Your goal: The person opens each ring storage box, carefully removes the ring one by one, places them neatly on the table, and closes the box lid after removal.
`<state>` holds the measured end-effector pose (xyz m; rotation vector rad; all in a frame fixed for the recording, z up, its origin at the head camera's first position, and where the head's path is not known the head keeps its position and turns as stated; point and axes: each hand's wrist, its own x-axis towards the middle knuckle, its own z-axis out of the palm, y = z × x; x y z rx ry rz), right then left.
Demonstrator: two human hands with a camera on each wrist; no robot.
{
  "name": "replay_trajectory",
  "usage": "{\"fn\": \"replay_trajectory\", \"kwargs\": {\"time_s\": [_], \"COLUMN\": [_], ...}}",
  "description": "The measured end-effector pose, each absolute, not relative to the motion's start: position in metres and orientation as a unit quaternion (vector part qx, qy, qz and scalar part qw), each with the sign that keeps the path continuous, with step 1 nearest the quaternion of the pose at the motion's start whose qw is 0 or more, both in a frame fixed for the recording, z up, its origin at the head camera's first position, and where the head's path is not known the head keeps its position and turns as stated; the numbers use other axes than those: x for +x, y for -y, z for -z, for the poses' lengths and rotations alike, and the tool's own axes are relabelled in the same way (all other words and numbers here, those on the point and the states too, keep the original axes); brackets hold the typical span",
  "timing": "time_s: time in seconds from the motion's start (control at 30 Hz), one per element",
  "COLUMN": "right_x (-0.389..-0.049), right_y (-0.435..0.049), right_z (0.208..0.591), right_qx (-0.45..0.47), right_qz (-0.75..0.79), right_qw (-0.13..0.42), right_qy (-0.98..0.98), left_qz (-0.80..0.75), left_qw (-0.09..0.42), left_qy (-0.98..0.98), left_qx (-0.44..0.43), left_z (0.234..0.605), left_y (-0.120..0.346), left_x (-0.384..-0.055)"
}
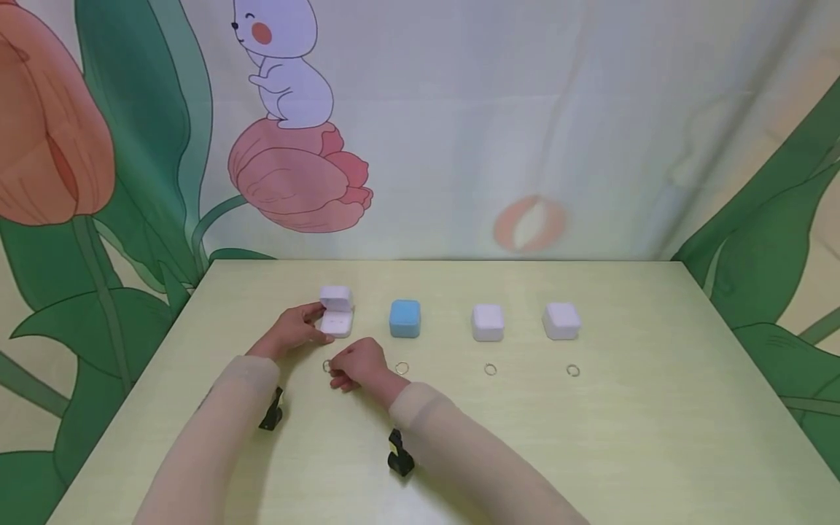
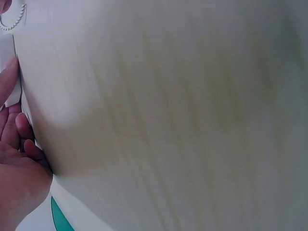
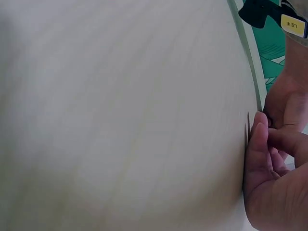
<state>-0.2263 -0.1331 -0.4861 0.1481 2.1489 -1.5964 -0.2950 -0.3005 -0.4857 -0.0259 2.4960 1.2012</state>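
A small white ring box (image 1: 337, 324) stands on the table with its lid raised. My left hand (image 1: 293, 329) holds it from the left, fingers at the back and thumb near the front; part of the box (image 2: 7, 45) also shows in the left wrist view. In front of the box, my right hand (image 1: 359, 362) pinches a thin ring (image 1: 326, 366) low over the tabletop. Its beaded band (image 2: 20, 18) appears at the top left corner of the left wrist view. In the right wrist view, curled fingers (image 3: 260, 139) hide most of the pinch.
Right of the open box stand a closed blue box (image 1: 405, 319) and two closed white boxes (image 1: 488, 323). Further rings lie in front of them: one (image 1: 402, 368) beside my right wrist, another (image 1: 490, 370) mid-table, the last (image 1: 573, 370) farther right. A printed curtain (image 1: 426, 131) hangs behind.
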Motion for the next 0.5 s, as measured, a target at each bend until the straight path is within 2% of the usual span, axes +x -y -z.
{"fn": "replay_trajectory", "kwargs": {"time_s": [0.5], "right_x": [-0.2273], "right_y": [0.1390], "right_z": [0.4851], "right_qx": [0.058], "right_qz": [0.557], "right_qw": [0.224], "right_qy": [-0.797], "left_qz": [-0.429], "left_qw": [0.185], "left_qy": [-0.884], "left_qx": [-0.008], "left_z": [0.4852], "left_y": [0.3016], "left_x": [-0.2949]}}
